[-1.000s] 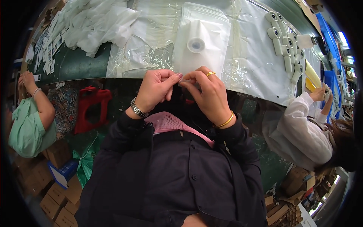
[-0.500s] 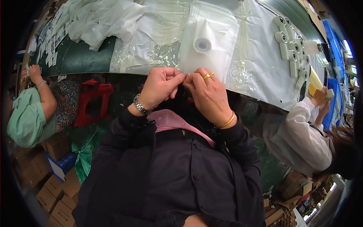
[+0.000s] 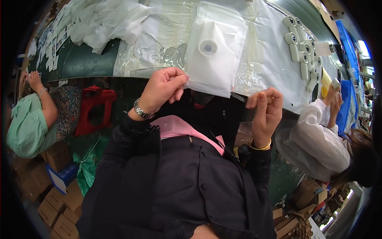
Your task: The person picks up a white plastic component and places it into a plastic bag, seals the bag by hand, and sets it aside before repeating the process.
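Observation:
My left hand (image 3: pixel 165 89) is closed in a pinch at the near left corner of a stack of frosted plastic bags (image 3: pixel 217 75) by the table edge. What its fingertips hold, if anything, is too small to make out. My right hand (image 3: pixel 267 115) is off the table's front edge, palm up, with loosely bent fingers apart and nothing seen in them; the fingertips are blurred. A round whitish roll (image 3: pixel 207 47) shows in the middle of the bag stack; I cannot tell whether it lies on or under the top film.
Crumpled white plastic (image 3: pixel 107 24) and strewn labels (image 3: pixel 55 44) lie left on the green table (image 3: pixel 93 59). Several white rolls (image 3: pixel 304 57) stand at the right. A person in mint green (image 3: pixel 32 119) works at left, another in a white sleeve (image 3: pixel 314 135) at right. A red stool (image 3: pixel 93 107) stands below.
My right hand has parted from my left and swung right, away from the bags, its fingers loosening. My left hand has shifted slightly left and stays pinched. The stack's near edge is now uncovered.

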The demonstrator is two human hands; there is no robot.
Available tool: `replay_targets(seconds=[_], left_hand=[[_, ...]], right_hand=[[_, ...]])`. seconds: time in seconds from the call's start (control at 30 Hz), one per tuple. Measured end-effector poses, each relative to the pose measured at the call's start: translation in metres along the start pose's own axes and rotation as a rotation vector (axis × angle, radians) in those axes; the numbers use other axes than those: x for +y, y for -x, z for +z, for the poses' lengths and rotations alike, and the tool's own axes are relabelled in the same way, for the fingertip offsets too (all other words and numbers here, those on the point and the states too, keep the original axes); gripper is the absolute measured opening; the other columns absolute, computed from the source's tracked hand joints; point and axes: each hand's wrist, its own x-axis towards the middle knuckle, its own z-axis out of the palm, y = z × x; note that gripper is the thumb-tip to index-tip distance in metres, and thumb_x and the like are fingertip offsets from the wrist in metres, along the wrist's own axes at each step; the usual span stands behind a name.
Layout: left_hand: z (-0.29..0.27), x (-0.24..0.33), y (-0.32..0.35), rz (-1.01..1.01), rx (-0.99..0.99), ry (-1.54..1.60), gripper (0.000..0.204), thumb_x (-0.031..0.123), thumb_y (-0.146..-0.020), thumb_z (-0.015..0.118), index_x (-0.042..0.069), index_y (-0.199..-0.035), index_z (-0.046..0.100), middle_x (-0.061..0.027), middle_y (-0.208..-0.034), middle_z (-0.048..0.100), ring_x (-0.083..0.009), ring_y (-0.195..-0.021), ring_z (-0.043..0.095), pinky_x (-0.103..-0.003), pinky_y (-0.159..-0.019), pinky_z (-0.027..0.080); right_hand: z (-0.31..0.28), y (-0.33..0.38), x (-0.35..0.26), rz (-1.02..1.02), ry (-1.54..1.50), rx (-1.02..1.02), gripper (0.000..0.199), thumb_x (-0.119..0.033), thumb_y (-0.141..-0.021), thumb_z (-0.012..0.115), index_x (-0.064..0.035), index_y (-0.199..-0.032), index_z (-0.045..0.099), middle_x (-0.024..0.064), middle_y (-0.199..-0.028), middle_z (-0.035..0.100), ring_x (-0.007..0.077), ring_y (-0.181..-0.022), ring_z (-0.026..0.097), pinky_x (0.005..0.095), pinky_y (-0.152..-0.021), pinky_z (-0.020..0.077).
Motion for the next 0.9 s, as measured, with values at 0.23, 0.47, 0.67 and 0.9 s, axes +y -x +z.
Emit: replay_targets(seconds=[0.23,0.47,0.67,0.9], left_hand=[[-0.017,0.011,0.009,-0.029,0.034,-0.087,0.017,0.018,-0.109,0.068,0.001,-0.107,0.07,0.0001,-0.063,0.065,-0.0027,-0.045,0.047,-0.021,-0.044,0.035],[-0.032,0.013,0.004,0.791,0.252,-0.713,0.03,0.001,-0.093,0.076,0.008,-0.121,0.072,-0.0094,-0.11,0.074,-0.0212,-0.091,0.069,-0.031,-0.077,0.053],[-0.023,0.0,-0.007,1.093,0.194,-0.952,0.05,-0.006,-0.082,0.077,0.014,-0.127,0.072,-0.0096,-0.145,0.064,-0.0346,-0.131,0.06,-0.042,-0.108,0.048],[-0.029,0.002,-0.019,1.221,0.076,-1.142,0.04,-0.01,-0.081,0.075,0.011,-0.115,0.071,-0.0088,-0.137,0.073,-0.0356,-0.13,0.064,-0.043,-0.111,0.047]], right_hand=[[-0.023,0.008,0.008,-0.302,1.06,0.063,0.016,0.0,-0.099,0.076,-0.0021,-0.115,0.073,0.0076,-0.085,0.064,0.0207,-0.079,0.061,0.0354,-0.089,0.0491],[0.009,-0.006,0.014,-0.48,1.061,0.0,0.03,0.002,-0.088,0.082,-0.0069,-0.116,0.077,0.0081,-0.107,0.073,0.0285,-0.101,0.067,0.0381,-0.095,0.0507],[0.032,-0.026,0.024,-0.64,1.041,-0.2,0.037,0.006,-0.082,0.08,-0.0093,-0.116,0.077,0.0049,-0.132,0.073,0.031,-0.123,0.064,0.0403,-0.103,0.052],[0.031,-0.041,0.035,-0.681,0.941,-0.279,0.036,0.01,-0.08,0.077,-0.0095,-0.111,0.075,0.0032,-0.129,0.077,0.0309,-0.119,0.066,0.0393,-0.101,0.0526]])
